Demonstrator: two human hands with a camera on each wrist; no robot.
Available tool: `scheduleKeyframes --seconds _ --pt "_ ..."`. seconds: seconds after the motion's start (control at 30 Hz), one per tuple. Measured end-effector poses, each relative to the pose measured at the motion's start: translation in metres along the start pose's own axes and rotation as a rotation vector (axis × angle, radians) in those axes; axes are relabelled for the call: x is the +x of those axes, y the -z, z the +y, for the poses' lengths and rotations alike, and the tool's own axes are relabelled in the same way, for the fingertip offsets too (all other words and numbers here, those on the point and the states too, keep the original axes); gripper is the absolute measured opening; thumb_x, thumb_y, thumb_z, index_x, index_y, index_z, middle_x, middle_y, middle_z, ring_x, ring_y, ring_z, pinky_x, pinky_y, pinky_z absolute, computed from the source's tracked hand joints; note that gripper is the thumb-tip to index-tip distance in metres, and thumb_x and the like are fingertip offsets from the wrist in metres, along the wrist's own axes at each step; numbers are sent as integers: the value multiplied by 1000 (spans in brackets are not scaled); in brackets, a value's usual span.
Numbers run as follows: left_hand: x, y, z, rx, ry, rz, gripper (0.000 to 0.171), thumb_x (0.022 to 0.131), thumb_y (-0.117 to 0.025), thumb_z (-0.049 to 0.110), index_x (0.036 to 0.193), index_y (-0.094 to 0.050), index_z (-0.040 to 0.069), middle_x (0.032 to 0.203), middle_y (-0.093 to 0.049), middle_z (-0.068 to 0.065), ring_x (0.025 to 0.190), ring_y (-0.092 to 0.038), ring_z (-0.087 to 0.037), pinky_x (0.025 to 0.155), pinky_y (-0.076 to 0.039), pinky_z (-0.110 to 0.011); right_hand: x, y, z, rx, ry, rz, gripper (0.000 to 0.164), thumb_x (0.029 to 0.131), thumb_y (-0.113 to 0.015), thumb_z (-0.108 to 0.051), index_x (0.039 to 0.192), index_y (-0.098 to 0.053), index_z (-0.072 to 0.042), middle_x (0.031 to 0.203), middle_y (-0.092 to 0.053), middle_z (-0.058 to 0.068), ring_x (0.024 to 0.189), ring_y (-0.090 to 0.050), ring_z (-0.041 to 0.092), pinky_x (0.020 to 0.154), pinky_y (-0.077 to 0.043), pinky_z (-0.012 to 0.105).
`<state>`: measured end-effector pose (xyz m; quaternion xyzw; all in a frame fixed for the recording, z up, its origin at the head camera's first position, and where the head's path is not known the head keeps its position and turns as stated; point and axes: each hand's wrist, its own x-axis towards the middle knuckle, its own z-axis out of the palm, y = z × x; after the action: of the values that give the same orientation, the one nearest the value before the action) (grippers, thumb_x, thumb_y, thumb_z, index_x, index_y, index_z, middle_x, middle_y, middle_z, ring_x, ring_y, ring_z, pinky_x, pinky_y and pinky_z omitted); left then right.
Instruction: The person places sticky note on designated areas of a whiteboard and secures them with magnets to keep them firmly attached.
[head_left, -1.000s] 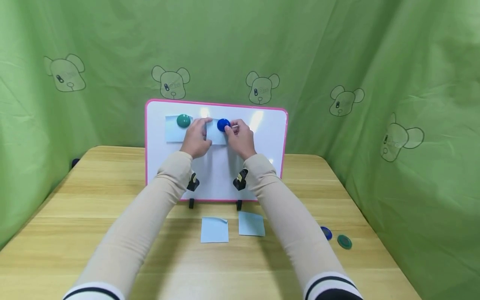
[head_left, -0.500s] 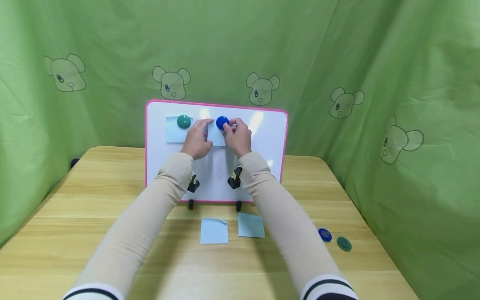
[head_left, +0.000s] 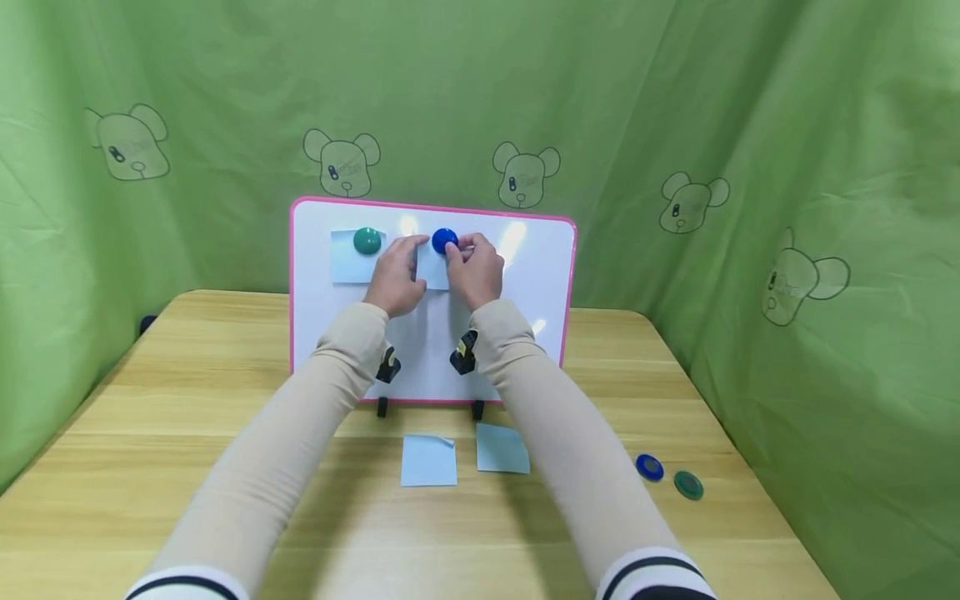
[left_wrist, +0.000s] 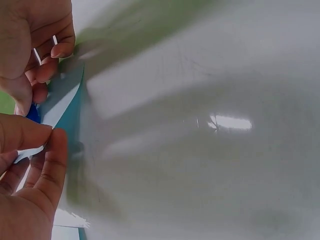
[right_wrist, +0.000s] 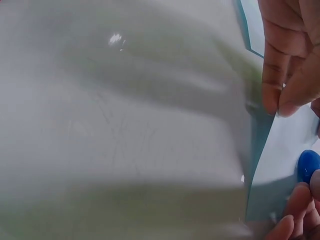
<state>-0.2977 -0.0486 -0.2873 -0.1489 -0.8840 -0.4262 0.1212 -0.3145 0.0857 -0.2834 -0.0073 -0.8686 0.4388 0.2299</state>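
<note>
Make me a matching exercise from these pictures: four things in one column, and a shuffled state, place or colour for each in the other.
1. Left hand
2. Right hand
3. Whiteboard
4. Curtain

A. Green, hanging at the back
B. Holding a dark blue magnet
C. White with a pink rim
D. Pinching the edge of a light blue sheet

Pairs: 1-D, 2-B, 3-C, 4-A

Green curtains (head_left: 450,75) printed with outlined round-eared animal heads (head_left: 346,167) hang behind and beside a wood-grain table (head_left: 150,467).
</note>
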Motion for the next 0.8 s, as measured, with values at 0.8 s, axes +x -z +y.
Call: scheduleKeyframes --seconds 0.8 --pt "-4 -2 3 -5 33 37 61 87 -66 2 143 -42 7 124 -50 -13 101 -53 -25 87 -50 -34 -3 7 6 -18 -31 -10 19 94 -63 -26 95 -57 -8 92 -66 9 84 -62 22 74 -51 33"
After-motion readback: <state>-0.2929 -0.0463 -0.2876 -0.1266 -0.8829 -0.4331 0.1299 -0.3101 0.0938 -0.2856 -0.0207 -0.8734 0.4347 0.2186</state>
